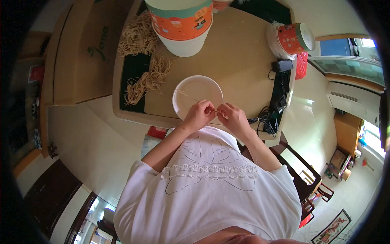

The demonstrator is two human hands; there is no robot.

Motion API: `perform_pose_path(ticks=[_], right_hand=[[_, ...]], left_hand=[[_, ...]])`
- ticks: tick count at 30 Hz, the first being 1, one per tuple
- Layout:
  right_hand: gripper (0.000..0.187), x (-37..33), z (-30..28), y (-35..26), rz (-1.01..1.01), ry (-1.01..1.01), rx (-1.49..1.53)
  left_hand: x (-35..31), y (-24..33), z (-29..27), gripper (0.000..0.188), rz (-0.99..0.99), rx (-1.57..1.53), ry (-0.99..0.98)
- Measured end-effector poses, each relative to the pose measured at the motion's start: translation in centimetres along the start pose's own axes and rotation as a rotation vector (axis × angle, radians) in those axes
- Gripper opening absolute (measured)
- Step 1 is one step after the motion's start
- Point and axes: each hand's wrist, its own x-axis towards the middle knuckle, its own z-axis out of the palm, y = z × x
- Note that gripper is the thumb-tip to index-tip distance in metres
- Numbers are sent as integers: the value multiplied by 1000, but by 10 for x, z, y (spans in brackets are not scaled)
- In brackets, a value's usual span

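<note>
Over the near rim of a white bowl (176,105), my two hands meet close together. My left hand (198,115) is closed in a pinch on a thin tan string (187,95), which runs from the fingers across the bowl to its far left rim. Fingertips of my right hand (235,119) pinch a short bit of the same tan string between the hands. Exactly how the string lies there is hidden by the fingers. A loose bundle of tan strings (148,79) lies left of the bowl, with a bigger heap (138,35) behind it.
A large orange, green and white paper tub (180,24) stands behind the bowl on the table (239,57). Black cables and adapters (266,118) lie along the right edge. Another paper tub (290,38) is at the far right. A big cardboard box (83,61) stands left.
</note>
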Motion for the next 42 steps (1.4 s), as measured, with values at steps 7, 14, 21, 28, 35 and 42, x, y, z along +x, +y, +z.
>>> perform_pose_path(ticks=[7,14,21,28,35,42], right_hand=[[7,7,0,3,-48,-18,-148],[11,3,-1,12,21,-23,144],[10,-4,6,28,52,-6,268],[10,-7,11,41,74,9,353],[10,-8,13,41,56,24,376],[9,-8,13,36,19,35,278]], left_hand=[[0,1,2,13,1,-7,24],[1,-27,4,17,42,-53,140],[1,-4,-3,15,-46,39,-7],[-2,-18,1,10,13,101,1],[4,8,-1,11,-46,8,-16],[2,-3,7,9,6,25,3]])
